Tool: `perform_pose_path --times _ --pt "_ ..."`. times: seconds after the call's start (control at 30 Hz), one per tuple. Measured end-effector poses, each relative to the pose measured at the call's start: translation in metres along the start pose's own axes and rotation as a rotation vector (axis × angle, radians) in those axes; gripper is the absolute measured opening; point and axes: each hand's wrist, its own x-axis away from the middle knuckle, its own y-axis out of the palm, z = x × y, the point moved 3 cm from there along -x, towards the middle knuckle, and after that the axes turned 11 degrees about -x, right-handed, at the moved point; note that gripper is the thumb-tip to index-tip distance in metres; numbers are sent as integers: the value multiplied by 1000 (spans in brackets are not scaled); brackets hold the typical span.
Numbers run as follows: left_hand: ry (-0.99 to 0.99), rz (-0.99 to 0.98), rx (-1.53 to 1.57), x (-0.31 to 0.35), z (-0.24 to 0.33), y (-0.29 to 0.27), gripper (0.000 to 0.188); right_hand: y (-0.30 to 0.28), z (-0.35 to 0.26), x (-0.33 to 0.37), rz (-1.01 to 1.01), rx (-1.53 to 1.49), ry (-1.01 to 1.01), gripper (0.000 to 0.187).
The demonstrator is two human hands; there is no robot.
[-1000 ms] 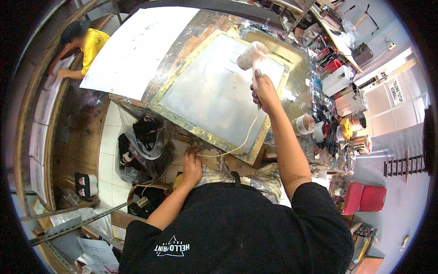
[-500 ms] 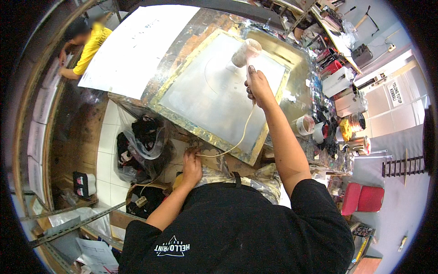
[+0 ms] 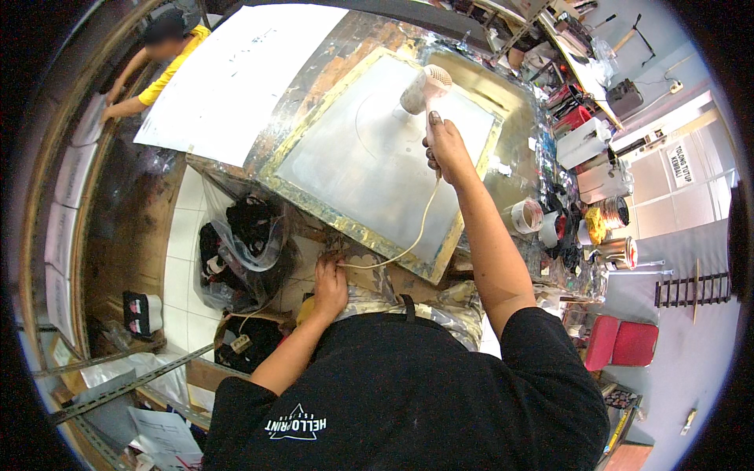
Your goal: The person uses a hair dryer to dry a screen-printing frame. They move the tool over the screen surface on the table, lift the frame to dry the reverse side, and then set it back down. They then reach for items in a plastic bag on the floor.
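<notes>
My right hand (image 3: 446,149) is closed round the handle of a pale pink hair dryer (image 3: 425,91), held above a framed printing screen (image 3: 353,196). The dryer's nozzle points left over the screen's pale mesh, where a faint curved line shows. From the handle a cream cord (image 3: 425,224) loops down to my left hand (image 3: 331,282). That hand is closed by the table's front edge, with the cord running into its fingers. The screen has a yellowish, stained frame and lies flat on the worktable.
A large white sheet (image 3: 236,78) covers the table's left part. Below it stands a clear plastic bag (image 3: 243,251) of dark cloth. Tubs and cans (image 3: 526,214) line the right side, with a red chair (image 3: 624,343) beyond. A co-worker in yellow (image 3: 169,74) leans in at far left.
The co-worker at the far left has leaned forward and shifted slightly to the right. My hands and the hair dryer have hardly moved.
</notes>
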Motion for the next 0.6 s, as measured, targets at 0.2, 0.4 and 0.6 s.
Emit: perform_pose_path --times 0.2,0.4,0.6 --pt "-9 -13 -28 0 0 -1 34 1 0 -1 -2 16 -7 43" --pt "-33 -27 -26 1 -4 1 35 2 0 -2 -4 40 -17 41" --pt "-79 -69 -9 1 0 -2 35 3 -2 -7 4 37 -5 40"
